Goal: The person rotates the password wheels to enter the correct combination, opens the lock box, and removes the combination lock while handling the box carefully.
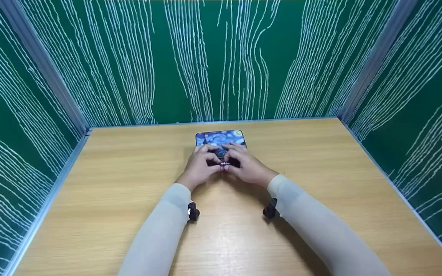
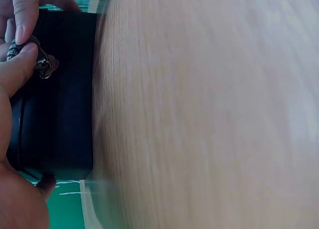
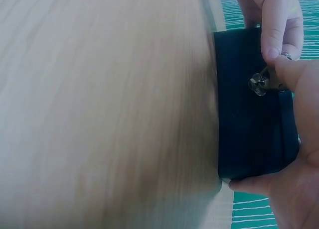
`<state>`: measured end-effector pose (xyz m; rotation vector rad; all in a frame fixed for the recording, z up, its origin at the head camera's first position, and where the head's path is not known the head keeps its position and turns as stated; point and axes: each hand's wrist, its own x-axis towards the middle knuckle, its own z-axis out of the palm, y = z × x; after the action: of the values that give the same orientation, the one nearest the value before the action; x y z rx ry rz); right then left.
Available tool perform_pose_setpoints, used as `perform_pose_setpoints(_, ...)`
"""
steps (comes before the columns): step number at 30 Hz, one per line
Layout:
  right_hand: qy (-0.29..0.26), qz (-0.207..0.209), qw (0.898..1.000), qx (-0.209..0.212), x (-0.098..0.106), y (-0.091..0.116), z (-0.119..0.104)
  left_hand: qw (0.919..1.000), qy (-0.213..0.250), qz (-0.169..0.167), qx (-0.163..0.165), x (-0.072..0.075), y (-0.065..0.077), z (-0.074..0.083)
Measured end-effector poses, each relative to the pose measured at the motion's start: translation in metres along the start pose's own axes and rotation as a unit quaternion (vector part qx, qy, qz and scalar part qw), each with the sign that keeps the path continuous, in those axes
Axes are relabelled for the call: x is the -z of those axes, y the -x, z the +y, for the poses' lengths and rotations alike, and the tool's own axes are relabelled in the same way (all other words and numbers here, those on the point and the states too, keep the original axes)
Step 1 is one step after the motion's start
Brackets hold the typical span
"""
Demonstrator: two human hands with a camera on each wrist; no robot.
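A small dark box (image 2: 60,109) with a blue swirling night-sky picture on its lid (image 1: 221,137) stands on the table. A small combination padlock (image 1: 225,164) with ridged dials hangs by its shackle from the metal clasp (image 3: 257,84) on the box's near side. My left hand (image 1: 201,168) pinches one end of the padlock between thumb and curled finger, while other fingers lie along the lid and side. From the other end my right hand (image 1: 248,167) pinches it too, thumb in front, with a finger against the box's right side. The fingers hide much of the padlock.
The light wooden table (image 1: 129,168) runs back to green panels (image 1: 240,57) with white wavy lines. Grey metal posts (image 1: 48,65) stand at the corners. Each sleeved wrist carries a small black camera (image 1: 193,212).
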<state>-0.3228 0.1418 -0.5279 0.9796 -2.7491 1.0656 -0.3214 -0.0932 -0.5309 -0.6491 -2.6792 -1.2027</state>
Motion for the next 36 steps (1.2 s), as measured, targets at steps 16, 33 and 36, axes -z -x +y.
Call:
perform_pose_setpoints(16,-0.013,0.000,1.000,-0.002,0.0003,0.0010,0.0024,1.0000,0.000,0.000,0.001,0.0002,-0.0001,-0.0002)
perform_pose_setpoints(33,-0.017,-0.002,1.000,-0.007,0.0000,0.0004,0.0005,1.0000,-0.006,0.000,-0.005,-0.0016,-0.0012,-0.0033)
perform_pose_setpoints(36,-0.017,-0.002,1.000,-0.009,-0.0006,0.0007,0.0008,1.0000,-0.003,-0.001,-0.001,-0.0020,-0.0009,-0.0036)
